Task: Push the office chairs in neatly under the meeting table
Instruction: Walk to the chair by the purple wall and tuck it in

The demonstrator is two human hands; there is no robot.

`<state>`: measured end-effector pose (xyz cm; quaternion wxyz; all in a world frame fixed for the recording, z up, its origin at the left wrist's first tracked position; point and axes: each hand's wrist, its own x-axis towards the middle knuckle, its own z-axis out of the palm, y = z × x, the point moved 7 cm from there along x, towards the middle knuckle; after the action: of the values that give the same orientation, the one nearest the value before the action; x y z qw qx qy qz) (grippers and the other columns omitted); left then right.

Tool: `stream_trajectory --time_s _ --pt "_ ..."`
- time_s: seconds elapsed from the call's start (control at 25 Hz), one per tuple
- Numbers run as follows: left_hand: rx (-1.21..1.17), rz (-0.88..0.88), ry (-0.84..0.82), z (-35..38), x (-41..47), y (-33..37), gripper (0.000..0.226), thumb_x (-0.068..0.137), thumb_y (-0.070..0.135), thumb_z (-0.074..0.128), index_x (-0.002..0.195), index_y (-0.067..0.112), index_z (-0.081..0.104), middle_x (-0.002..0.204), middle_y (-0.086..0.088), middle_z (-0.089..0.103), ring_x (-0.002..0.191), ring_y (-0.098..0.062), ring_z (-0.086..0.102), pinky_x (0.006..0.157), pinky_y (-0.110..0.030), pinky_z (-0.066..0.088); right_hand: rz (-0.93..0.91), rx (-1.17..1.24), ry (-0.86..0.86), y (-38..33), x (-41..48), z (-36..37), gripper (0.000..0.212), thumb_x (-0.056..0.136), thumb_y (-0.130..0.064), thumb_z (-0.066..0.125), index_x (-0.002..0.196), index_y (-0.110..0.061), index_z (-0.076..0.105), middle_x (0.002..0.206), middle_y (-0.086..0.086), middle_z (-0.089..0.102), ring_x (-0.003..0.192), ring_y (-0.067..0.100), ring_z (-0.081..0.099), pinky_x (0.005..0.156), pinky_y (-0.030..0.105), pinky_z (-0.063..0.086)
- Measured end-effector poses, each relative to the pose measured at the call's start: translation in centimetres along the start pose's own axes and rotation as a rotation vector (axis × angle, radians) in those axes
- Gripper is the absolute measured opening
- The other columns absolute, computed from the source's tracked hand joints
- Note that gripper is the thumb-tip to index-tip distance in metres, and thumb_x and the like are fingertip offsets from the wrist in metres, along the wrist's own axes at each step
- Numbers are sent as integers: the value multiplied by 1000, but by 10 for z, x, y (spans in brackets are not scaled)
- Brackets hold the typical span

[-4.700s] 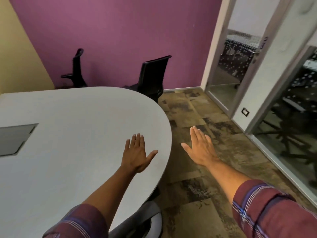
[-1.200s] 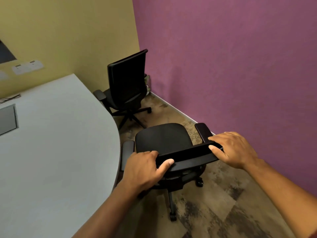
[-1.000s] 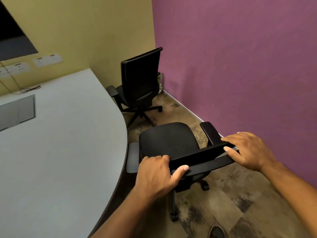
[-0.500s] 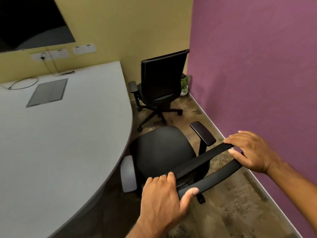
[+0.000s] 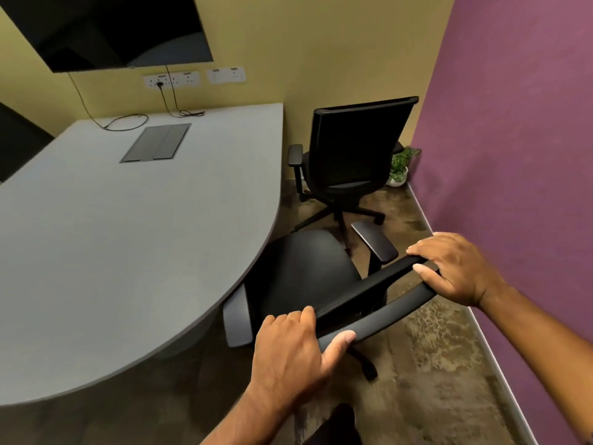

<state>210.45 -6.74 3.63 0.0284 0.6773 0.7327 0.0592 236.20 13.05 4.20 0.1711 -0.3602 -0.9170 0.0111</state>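
Both hands clamped on the top rail of the near chair's [image 5: 308, 277] backrest [image 5: 375, 297]. Left hand [image 5: 295, 354] wrapped round the rail's near-left end, fingers over the top, thumb under the near edge. Right hand [image 5: 455, 268] closed on the far-right end, close beside the purple wall [image 5: 513, 155].

Chair at the table's [image 5: 128, 236] curved right edge, seat [image 5: 305, 271] dark and round, its left side right at the rim and perhaps just under it; hard to tell how far. Left armrest [image 5: 236, 316] close against the rim, whether touching or slightly tucked under not clear; right armrest [image 5: 373, 244] out in the open. Castors partly visible below the rail.

Rail's long axis running from near-left to far-right, skewed against the table edge. Seat facing far-left, toward the table. Table thus lying left and a little far of both hands, with the left hand the nearer to it.

Judgement: coming push likely leftward and slightly away, with more drive from the right hand to swing the rail parallel to the rim. Left armrest the probable snag against the edge.

Second chair [image 5: 346, 155] farther off by the yellow wall, backrest toward the camera, apart from the table and not yet tucked in. Small plant [image 5: 399, 167] in the corner behind it. Screen [image 5: 112, 30] on the far wall, cable trailing onto the tabletop.
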Motion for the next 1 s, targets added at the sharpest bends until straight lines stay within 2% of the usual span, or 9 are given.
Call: stream_trajectory --time_s 0.24,0.36,0.44,0.52,0.6,0.68,0.8,0.88,1.0 --pt "25 -144 -3 12 39 6 84 95 93 15 83 22 57 69 4 58 61 -21 56 66 -43 49 -162 47 -54 35 72 15 54 96 -47 46 118 -8 77 114 7 79 107 32 74 106 57 51" --pt "-15 -243 -17 15 63 11 100 95 93 10 109 18 74 84 2 73 73 -22 68 71 -41 50 -260 52 -62 54 112 25 52 96 -45 48 119 -8 76 115 7 78 109 32 74 107 58 51" --pt "-5 -274 -45 19 80 16 121 85 97 -9 142 20 64 114 5 75 99 -20 70 86 -41 49 -306 67 -73 67 138 31 53 97 -45 48 121 -8 76 118 7 78 112 31 73 108 57 50" --pt "-81 -307 -47 26 101 18 133 72 99 -24 157 25 48 136 8 68 119 -17 65 99 -39 45 -357 79 -80 80 164 40 53 98 -45 48 123 -8 75 120 6 77 115 29 72 110 55 49" --pt "-117 -361 -30 27 118 16 135 71 99 -23 159 26 49 147 7 65 130 -17 64 106 -41 46 -409 95 -90 89 187 48 52 99 -46 47 125 -10 75 122 4 77 117 27 71 111 55 48" --pt "-76 -409 12 24 132 15 130 78 98 -16 153 23 59 146 4 69 128 -19 69 104 -45 52 -454 97 -98 95 213 55 52 99 -46 47 125 -10 75 122 5 77 117 28 70 111 56 48" --pt "-112 -478 -6 20 148 11 135 69 98 -27 165 29 41 162 10 54 143 -13 55 113 -37 43 -512 105 -97 94 248 62 52 99 -46 48 124 -9 76 121 6 77 117 29 71 110 57 50" --pt "-88 -518 60 19 159 5 130 73 98 -22 161 31 47 153 11 61 134 -11 61 104 -36 46 -566 117 -92 93 270 68 52 99 -46 48 123 -10 77 121 5 78 117 29 72 108 56 50" --pt "-51 -623 160 11 169 -5 100 91 95 7 124 26 71 99 9 74 87 -15 71 75 -36 52 -642 122 -103 86 308 80 53 99 -48 46 121 -12 78 119 4 79 115 27 73 107 55 51"
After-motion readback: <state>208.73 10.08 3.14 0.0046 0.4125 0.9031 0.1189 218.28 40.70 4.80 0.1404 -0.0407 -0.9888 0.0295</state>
